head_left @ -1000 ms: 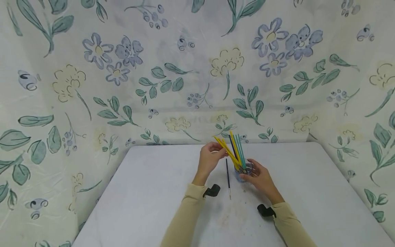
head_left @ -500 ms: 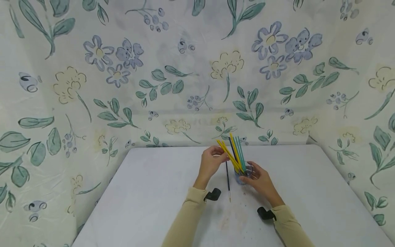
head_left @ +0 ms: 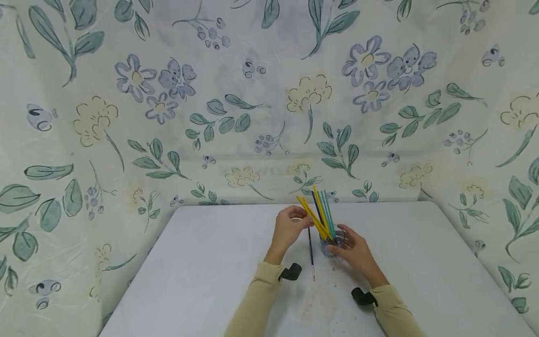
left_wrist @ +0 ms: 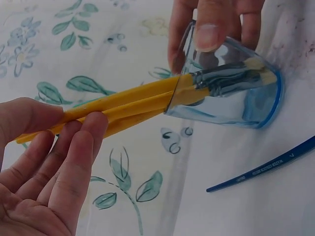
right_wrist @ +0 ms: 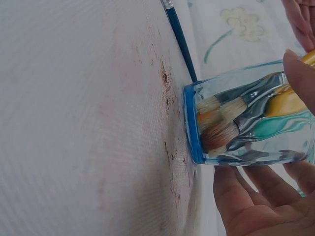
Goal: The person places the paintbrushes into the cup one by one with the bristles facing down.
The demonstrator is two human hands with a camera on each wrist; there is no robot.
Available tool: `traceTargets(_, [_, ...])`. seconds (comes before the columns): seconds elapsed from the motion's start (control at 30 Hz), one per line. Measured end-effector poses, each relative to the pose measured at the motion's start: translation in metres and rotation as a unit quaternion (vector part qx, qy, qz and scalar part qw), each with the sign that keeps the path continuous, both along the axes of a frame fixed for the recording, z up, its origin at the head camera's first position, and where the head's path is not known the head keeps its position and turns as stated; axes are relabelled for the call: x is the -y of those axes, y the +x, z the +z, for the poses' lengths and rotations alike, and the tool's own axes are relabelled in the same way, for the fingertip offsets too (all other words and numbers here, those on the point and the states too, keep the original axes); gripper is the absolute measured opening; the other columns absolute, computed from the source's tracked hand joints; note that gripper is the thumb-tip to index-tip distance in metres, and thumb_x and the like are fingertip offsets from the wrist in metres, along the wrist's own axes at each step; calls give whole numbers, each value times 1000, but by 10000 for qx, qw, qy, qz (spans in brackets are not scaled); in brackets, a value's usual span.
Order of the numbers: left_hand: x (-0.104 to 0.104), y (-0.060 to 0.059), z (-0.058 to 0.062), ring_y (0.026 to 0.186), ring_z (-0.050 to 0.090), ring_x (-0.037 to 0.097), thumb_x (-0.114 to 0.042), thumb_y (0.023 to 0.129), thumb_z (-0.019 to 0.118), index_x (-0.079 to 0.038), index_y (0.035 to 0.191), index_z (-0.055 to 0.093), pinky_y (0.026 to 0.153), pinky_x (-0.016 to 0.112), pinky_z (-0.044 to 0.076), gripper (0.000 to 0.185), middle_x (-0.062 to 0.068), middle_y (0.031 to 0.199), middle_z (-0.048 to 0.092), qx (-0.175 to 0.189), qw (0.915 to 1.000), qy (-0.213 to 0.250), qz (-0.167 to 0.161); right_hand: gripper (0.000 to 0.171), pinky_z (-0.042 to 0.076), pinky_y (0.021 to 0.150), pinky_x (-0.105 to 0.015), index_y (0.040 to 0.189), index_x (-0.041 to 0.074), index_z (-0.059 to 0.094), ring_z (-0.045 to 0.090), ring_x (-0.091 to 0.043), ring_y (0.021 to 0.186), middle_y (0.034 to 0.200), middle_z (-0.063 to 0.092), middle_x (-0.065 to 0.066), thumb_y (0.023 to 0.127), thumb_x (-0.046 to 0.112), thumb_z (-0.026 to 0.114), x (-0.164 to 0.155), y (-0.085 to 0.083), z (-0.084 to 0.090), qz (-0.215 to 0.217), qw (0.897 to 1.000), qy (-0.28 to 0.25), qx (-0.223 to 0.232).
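A clear bluish glass [left_wrist: 231,110] stands on the white table holding several paintbrushes, bristles down. My right hand [head_left: 355,248] grips the glass from the right, thumb on the near side and fingers round the other. My left hand [head_left: 288,229] pinches the handles of yellow paintbrushes [left_wrist: 133,101] between thumb and fingers; their bristles are still inside the glass. Teal paintbrushes [head_left: 328,210] and a dark blue one [head_left: 316,206] lean in the same glass. Through its wall, pale and brownish bristles [right_wrist: 221,132] show close to the base.
A single dark blue paintbrush [head_left: 311,255] lies on the white table [head_left: 202,281] just left of the glass, bristles toward me. Reddish-brown specks mark the tabletop near the glass. Floral cloth [head_left: 252,117] hangs behind and at both sides.
The whole scene sits slightly lower in the head view. Both hands keep their holds, and the tops of the yellow paintbrushes have shifted a little to the right.
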State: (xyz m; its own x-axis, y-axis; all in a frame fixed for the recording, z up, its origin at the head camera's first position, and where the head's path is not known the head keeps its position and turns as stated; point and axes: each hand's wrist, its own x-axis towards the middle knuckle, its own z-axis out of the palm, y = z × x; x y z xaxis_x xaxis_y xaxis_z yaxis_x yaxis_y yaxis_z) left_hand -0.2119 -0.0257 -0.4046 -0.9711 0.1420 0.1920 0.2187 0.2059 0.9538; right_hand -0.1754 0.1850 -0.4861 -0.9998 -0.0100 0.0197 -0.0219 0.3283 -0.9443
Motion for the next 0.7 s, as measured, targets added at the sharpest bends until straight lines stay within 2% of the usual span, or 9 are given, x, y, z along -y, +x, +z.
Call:
traceTargets(0.43, [2,-3,-2,86,79,29,-11,91,73,1,103,69,83,33,64,18,17,99,76,97,10000,3,-26,84,45,117,-51,158,12,38,52,-40,143,152,55,-21,89,26,83,-1,-4,0,38,10000,-45,7])
traceTargets(0.7, [7,-2,-4,86,79,35,-7,92,72,5,104,69,81,34,65,17,24,99,75,-31,10000,24,58,85,46,116,-50,159,12,37,52,-40,144,153,54,-21,89,26,83,0,-4,-3,18,10000,-25,68])
